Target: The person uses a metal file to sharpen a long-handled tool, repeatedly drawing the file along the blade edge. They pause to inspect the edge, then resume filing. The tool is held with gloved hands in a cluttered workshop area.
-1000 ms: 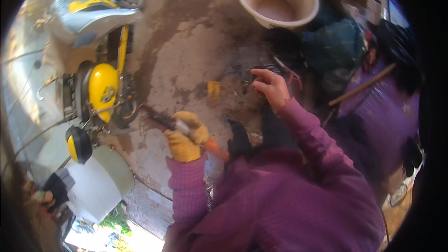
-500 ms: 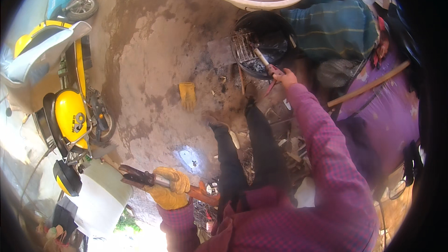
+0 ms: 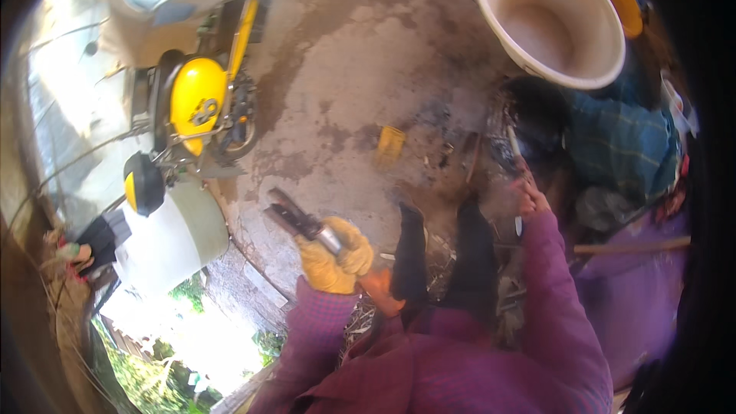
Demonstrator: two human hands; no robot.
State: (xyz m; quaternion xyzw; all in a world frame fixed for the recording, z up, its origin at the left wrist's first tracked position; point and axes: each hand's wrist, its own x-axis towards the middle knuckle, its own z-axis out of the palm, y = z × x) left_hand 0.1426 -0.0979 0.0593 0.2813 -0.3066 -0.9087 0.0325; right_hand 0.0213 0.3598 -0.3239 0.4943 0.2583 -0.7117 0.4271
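Note:
My left hand [image 3: 331, 257], in a yellow work glove, is closed around a tool with a metal collar, a dark forked end [image 3: 290, 213] and an orange-brown handle [image 3: 379, 291]. My bare right hand [image 3: 533, 198] grips a tool with a pale shaft [image 3: 512, 140] and reddish handles; its exact kind is blurred. The far end of that shaft reaches into a black round basin [image 3: 548, 119], at its left side, where a wire grid and grey ash show faintly. A second yellow glove [image 3: 390, 146] lies on the ground left of the basin.
A large white tub [image 3: 491, 11] stands beyond the black basin. Green checked cloth [image 3: 625, 142] and a wooden stick [image 3: 632, 246] over purple cloth [image 3: 636, 299] are at right. A yellow scooter [image 3: 198, 100] and a white drum [image 3: 172, 241] stand at left. Twigs surround my feet.
The view has swung left, so the scene sits further right. My left hand still holds its tool, its forked end tilted higher. My right hand keeps its grip by the black basin.

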